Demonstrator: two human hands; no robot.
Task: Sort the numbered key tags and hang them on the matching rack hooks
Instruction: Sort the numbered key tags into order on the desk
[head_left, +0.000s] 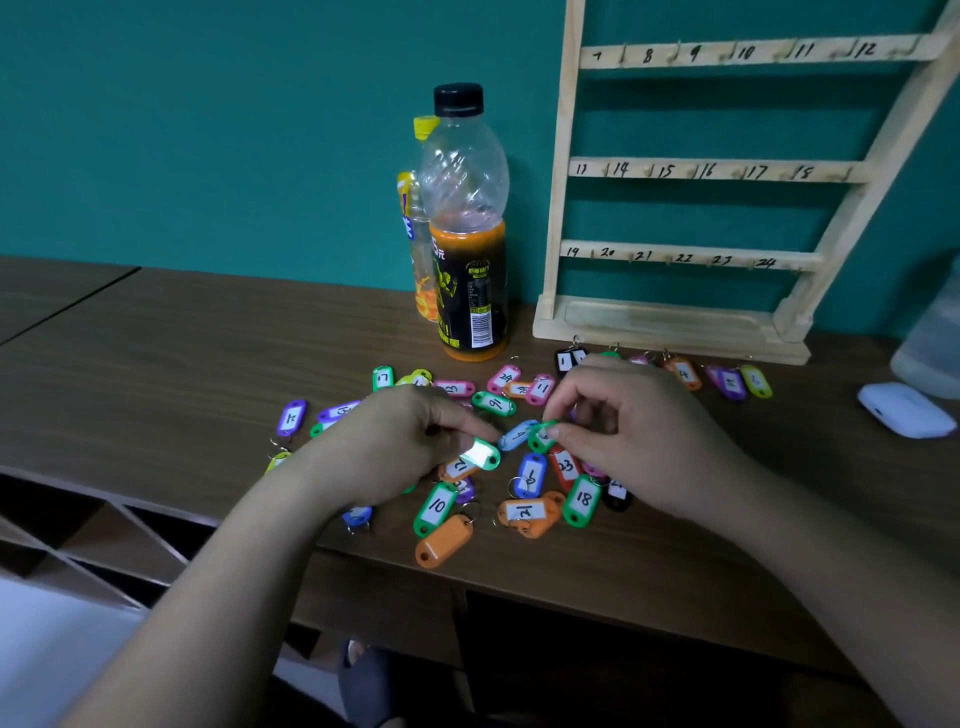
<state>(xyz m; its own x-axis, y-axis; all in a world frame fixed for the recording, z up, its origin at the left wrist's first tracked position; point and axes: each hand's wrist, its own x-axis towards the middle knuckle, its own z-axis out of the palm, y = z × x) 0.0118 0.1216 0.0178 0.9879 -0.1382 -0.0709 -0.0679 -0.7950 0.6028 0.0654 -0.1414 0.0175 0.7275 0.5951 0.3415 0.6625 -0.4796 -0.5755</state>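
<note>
Several coloured key tags with handwritten numbers lie scattered on the brown desk (156, 374), among them a green tag 10 (435, 506), an orange tag 21 (525, 512) and a green tag 18 (583, 500). My left hand (400, 441) pinches a green tag (480, 454) whose label glares white. My right hand (628, 431) pinches another green tag (542, 435) beside a light blue tag (518, 434). The wooden rack (691, 171) stands at the back right, with bare hooks numbered 7 to 24.
Two drink bottles (467, 228) stand left of the rack, right behind the tags. A row of tags (732, 382) lies along the rack's base. A white earbud case (906, 410) and a translucent container (932, 338) sit at the far right. Open shelves lie below the desk's front edge.
</note>
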